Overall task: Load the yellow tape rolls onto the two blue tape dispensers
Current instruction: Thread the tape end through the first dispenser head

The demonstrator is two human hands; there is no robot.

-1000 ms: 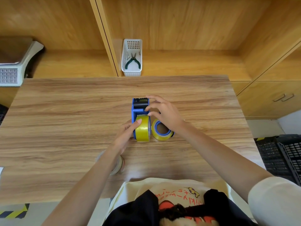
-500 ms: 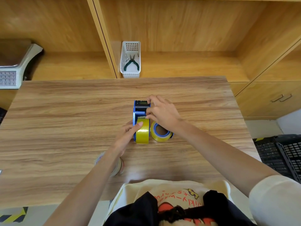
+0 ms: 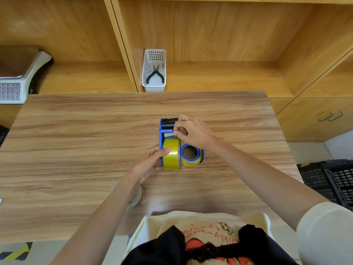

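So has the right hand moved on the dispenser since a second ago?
Yes. The right hand slid slightly toward the blue dispenser's far cutter end, fingertips now pinching there.

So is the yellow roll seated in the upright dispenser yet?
Yes: the yellow roll sits between the blue dispenser side plates, left hand steadying it, right hand pinching its tape end.
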